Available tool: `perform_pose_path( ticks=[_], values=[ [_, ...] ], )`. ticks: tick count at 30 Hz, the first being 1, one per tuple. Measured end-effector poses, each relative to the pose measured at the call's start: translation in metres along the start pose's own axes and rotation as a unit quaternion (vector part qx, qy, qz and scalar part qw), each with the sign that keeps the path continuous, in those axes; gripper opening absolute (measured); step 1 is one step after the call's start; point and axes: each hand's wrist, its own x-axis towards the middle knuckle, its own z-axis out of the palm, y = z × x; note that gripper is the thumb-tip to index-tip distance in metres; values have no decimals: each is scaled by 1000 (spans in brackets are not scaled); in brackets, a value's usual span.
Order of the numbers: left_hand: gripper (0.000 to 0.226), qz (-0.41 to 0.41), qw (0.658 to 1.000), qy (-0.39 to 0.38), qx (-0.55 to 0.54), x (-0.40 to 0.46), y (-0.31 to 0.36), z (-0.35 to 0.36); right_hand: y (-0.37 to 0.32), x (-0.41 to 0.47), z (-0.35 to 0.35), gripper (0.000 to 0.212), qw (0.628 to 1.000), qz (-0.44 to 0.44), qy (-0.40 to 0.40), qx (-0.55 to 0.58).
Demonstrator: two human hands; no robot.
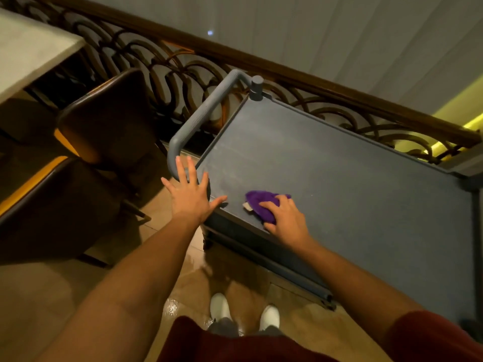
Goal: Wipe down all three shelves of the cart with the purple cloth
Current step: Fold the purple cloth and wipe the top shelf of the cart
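Observation:
The grey cart's top shelf (326,165) fills the middle and right of the view. A purple cloth (258,202) lies bunched near the shelf's front left corner. My right hand (286,220) presses down on the cloth, fingers curled over it. My left hand (189,192) hovers with fingers spread over the cart's left corner, just below the curved grey handle (206,111); its thumb reaches the shelf's edge. The two lower shelves are hidden under the top one, apart from a front rail (274,267).
Two dark chairs (109,121) with orange edging stand to the left of the cart, beside a pale table (28,48). An ornate wooden railing (300,82) runs behind the cart. My white shoes (220,307) stand on the tiled floor.

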Motion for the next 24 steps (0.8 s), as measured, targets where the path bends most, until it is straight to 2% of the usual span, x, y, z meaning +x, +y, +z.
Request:
perform_pose_path(
  ticks=[5, 7, 10, 11, 13, 17, 20, 24],
  values=[
    [98, -2, 1000, -11, 7, -4, 3, -5, 76, -71, -7, 60, 987, 152, 13, -41],
    [93, 6, 1000, 21, -4, -9, 8, -3, 81, -75, -11, 58, 980, 194, 25, -27],
    [86, 106, 991, 84, -24, -23, 33, 10, 59, -45, -19, 55, 974, 192, 107, 61],
    [86, 133, 988, 68, -44, -28, 47, 14, 48, -29, -21, 55, 970, 182, 138, 82],
    [90, 120, 989, -9, -88, -35, 73, 22, 20, 2, -20, 58, 973, 169, 145, 68],
    [108, 53, 989, -126, -53, -26, 93, 28, -5, 17, 1, 65, 991, 118, 50, -44],
    [114, 61, 984, -162, -45, -19, 93, 28, 43, -13, -2, 61, 991, 97, 59, -71],
    [114, 65, 985, -151, -51, -21, 94, 29, 137, -87, -14, 60, 970, 220, 64, -85]
  ],
)
